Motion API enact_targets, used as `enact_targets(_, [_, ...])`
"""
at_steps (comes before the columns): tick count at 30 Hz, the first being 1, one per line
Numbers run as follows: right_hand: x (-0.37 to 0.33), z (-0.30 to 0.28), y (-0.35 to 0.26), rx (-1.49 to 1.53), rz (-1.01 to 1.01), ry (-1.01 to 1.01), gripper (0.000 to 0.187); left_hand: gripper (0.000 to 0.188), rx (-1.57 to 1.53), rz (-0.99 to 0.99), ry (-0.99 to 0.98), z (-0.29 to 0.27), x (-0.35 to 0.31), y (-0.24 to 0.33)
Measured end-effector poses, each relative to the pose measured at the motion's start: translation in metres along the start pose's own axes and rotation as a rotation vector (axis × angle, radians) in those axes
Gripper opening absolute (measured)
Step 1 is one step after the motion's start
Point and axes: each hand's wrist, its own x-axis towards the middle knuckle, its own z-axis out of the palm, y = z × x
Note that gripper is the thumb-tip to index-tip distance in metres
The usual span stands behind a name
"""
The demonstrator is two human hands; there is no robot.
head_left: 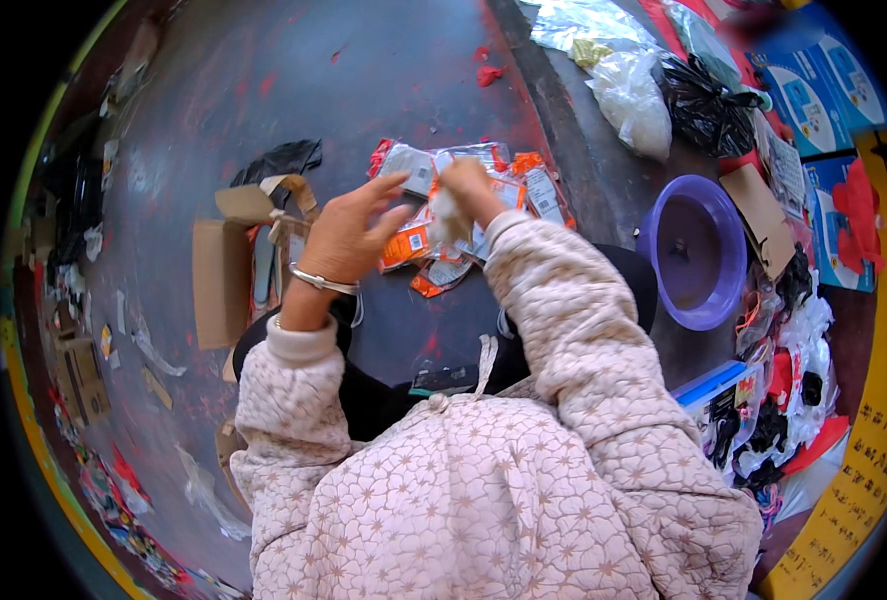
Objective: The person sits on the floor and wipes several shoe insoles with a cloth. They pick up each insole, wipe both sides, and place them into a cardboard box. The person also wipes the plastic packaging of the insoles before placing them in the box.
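Observation:
My left hand (349,238) is raised with its fingers apart and nothing between them. To its right, my right hand (471,188) is closed, with a whitish, blurred thing (448,216) at its fingers; its kind cannot be made out. Beneath both hands lies a loose pile of flat plastic packets (404,247) in orange and clear film, some with white labels. One orange packet (544,192) sits at the pile's right side, just past my right hand. The right hand hides part of the pile.
An open cardboard box (221,285) with packets inside stands left of my left hand, a black plastic bag (279,160) behind it. On the right are a purple basin (699,255), a clear bag (632,95), a black bag (709,110) and blue boxes (809,105).

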Motion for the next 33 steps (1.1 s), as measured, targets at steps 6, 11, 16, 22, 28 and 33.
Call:
enact_targets(6, [-0.041, 0.026, 0.062, -0.319, 0.161, -0.146, 0.03, 0.037, 0.2, -0.037, -0.017, 0.005, 0.02, -0.004])
enact_targets(11, [-0.021, 0.056, 0.083, -0.395, 0.217, -0.16, 0.028, 0.04, 0.449, 0.037, -0.229, 0.008, 0.013, 0.002])
enact_targets(16, [0.024, 0.052, 0.082, -0.284, 0.366, -0.086, 0.028, 0.048, 0.651, -0.023, -0.331, 0.01, 0.009, -0.007])
enact_targets(22, [0.124, -0.004, 0.081, -0.281, 0.363, 0.131, 0.026, 0.052, 0.653, 0.085, -0.41, 0.021, -0.001, -0.005])
enact_targets(28, [0.172, -0.014, 0.102, -0.538, 0.182, 0.049, 0.026, 0.051, 0.7, 0.064, -0.486, 0.03, 0.001, -0.003])
enact_targets(33, [0.189, 0.002, 0.102, -0.559, 0.018, -0.046, 0.029, 0.051, 0.749, 0.038, -0.542, 0.036, 0.008, -0.002])
